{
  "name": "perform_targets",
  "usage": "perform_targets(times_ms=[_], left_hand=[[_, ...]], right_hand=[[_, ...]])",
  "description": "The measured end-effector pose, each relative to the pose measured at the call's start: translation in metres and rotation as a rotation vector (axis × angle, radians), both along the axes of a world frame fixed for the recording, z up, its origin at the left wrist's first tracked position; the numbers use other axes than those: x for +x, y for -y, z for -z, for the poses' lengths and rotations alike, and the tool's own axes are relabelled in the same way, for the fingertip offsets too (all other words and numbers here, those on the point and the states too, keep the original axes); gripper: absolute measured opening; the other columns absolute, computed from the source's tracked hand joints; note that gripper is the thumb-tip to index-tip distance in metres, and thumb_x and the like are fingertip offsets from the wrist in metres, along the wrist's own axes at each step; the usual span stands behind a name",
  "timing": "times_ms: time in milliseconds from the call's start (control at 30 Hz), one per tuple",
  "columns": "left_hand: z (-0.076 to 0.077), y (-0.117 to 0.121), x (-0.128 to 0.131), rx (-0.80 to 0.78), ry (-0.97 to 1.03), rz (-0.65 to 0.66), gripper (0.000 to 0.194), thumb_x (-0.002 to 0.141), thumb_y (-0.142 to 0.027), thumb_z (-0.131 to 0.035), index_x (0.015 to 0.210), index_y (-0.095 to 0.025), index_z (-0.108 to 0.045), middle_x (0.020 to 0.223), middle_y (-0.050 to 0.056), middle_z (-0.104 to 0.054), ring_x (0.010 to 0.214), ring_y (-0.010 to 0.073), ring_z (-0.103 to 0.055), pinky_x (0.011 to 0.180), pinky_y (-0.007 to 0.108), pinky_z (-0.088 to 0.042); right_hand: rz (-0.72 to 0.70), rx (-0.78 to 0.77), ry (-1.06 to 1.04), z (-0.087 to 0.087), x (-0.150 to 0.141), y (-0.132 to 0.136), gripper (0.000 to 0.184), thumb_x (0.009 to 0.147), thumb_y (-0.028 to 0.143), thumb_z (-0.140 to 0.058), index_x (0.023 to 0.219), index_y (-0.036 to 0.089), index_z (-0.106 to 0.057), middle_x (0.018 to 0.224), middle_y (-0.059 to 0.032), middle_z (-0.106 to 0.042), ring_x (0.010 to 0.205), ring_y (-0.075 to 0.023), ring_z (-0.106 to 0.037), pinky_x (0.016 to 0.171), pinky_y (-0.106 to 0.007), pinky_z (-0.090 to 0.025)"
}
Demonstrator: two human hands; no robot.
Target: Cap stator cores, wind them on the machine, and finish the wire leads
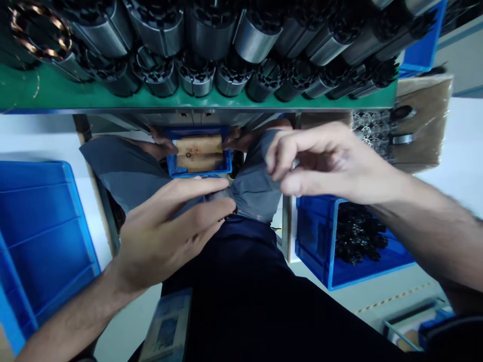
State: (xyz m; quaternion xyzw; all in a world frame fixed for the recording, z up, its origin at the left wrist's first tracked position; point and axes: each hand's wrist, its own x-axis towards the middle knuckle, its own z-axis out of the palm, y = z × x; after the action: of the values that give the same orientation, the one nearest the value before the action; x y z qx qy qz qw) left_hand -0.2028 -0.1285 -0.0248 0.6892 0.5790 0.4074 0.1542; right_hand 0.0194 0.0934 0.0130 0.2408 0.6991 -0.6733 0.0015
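My left hand (171, 226) is above my lap, its thumb and fingers drawn together. A small dark piece (229, 214) shows at its fingertips, mostly hidden by them. To the right, my right hand (320, 161) is raised over my thigh with fingers curled and thumb near the index finger. It is slightly blurred, and I cannot make out anything between its fingertips. Ahead of both hands, metal motor stators (196, 75) with black slotted ends stand in rows on a green bench top (234, 102). One stator at far left shows copper windings (41, 30).
Below the bench, a blue crate (199, 175) holds cardboard between my feet. A blue bin (317, 241) at right contains black parts (358, 236). Above it stands a cardboard box (422, 120) near clear ring-like parts (372, 128). Another blue bin (49, 226) is at left.
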Motion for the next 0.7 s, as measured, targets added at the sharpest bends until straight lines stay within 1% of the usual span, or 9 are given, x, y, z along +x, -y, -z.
perform_targets(times_ms=[100,167,200,267,333,400,467,600,700], left_hand=[[0.001,-0.002,0.003,0.132,-0.043,-0.023,0.020,0.106,-0.013,-0.091,0.114,-0.032,-0.086,0.134,-0.001,-0.094,0.114,0.0212,-0.094,0.112,0.039,-0.082],[0.002,-0.005,0.004,0.217,-0.121,0.022,0.020,0.107,-0.011,-0.087,0.113,-0.030,-0.086,0.133,-0.001,-0.094,0.117,0.0224,-0.094,0.114,0.041,-0.082],[0.002,-0.006,0.004,0.258,-0.175,0.057,0.022,0.107,-0.011,-0.086,0.118,-0.029,-0.087,0.132,0.000,-0.094,0.119,0.0233,-0.094,0.116,0.041,-0.082],[0.002,-0.007,0.004,0.238,-0.226,0.101,0.026,0.105,-0.015,-0.087,0.128,-0.026,-0.086,0.125,0.002,-0.094,0.117,0.0253,-0.095,0.115,0.040,-0.081],[0.001,-0.006,0.004,0.041,-0.114,0.079,0.029,0.103,-0.021,-0.085,0.132,-0.022,-0.083,0.117,0.004,-0.094,0.106,0.0253,-0.096,0.105,0.037,-0.082],[-0.001,-0.005,0.004,-0.187,0.060,0.062,0.030,0.102,-0.023,-0.082,0.132,-0.023,-0.080,0.117,0.003,-0.095,0.100,0.0231,-0.095,0.094,0.031,-0.082],[-0.002,-0.004,0.003,-0.251,0.145,0.039,0.030,0.104,-0.020,-0.083,0.133,-0.025,-0.080,0.124,0.004,-0.095,0.105,0.0216,-0.095,0.097,0.029,-0.080],[0.001,0.000,0.003,-0.001,0.021,-0.036,0.030,0.106,-0.011,-0.090,0.130,-0.028,-0.084,0.138,0.003,-0.094,0.123,0.0195,-0.093,0.118,0.031,-0.074],[0.007,0.000,0.009,0.133,-0.007,-0.077,0.018,0.109,-0.012,-0.090,0.120,-0.025,-0.085,0.136,0.002,-0.093,0.121,0.0171,-0.093,0.130,0.031,-0.069]], right_hand=[[-0.095,-0.499,0.158,0.016,0.000,0.009,0.050,0.100,0.067,-0.102,0.099,0.018,-0.089,0.101,-0.0087,-0.094,0.075,-0.0177,-0.087,0.055,-0.023,-0.068],[-0.200,-0.609,0.183,0.025,-0.001,0.022,0.052,0.105,0.069,-0.095,0.102,0.018,-0.086,0.091,-0.0057,-0.092,0.063,-0.0155,-0.085,0.050,-0.021,-0.065],[-0.239,-0.524,0.152,0.028,-0.002,0.028,0.050,0.111,0.066,-0.090,0.100,0.018,-0.083,0.084,-0.0024,-0.090,0.056,-0.0128,-0.081,0.047,-0.018,-0.061],[-0.291,-0.022,0.000,0.026,-0.002,0.038,0.044,0.122,0.052,-0.077,0.094,0.019,-0.079,0.073,0.0049,-0.083,0.048,-0.0076,-0.073,0.045,-0.015,-0.057],[-0.315,0.583,-0.197,0.018,-0.001,0.041,0.042,0.125,0.035,-0.070,0.086,0.022,-0.078,0.066,0.0098,-0.075,0.047,-0.0056,-0.066,0.042,-0.013,-0.052],[-0.304,0.879,-0.310,0.007,0.001,0.035,0.041,0.120,0.022,-0.072,0.079,0.027,-0.078,0.063,0.0108,-0.069,0.047,-0.0068,-0.060,0.039,-0.016,-0.047],[-0.239,0.735,-0.258,-0.002,0.004,0.024,0.037,0.112,0.020,-0.083,0.076,0.027,-0.077,0.063,0.0095,-0.067,0.048,-0.0077,-0.055,0.040,-0.019,-0.043],[-0.085,-0.046,0.041,-0.001,0.006,0.008,0.034,0.094,0.035,-0.107,0.082,0.022,-0.078,0.076,0.0032,-0.077,0.059,-0.0098,-0.066,0.050,-0.019,-0.053],[-0.158,-0.481,0.177,0.008,-0.001,0.015,0.031,0.101,0.043,-0.100,0.095,0.019,-0.081,0.080,0.0006,-0.081,0.062,-0.0122,-0.073,0.053,-0.020,-0.059]])
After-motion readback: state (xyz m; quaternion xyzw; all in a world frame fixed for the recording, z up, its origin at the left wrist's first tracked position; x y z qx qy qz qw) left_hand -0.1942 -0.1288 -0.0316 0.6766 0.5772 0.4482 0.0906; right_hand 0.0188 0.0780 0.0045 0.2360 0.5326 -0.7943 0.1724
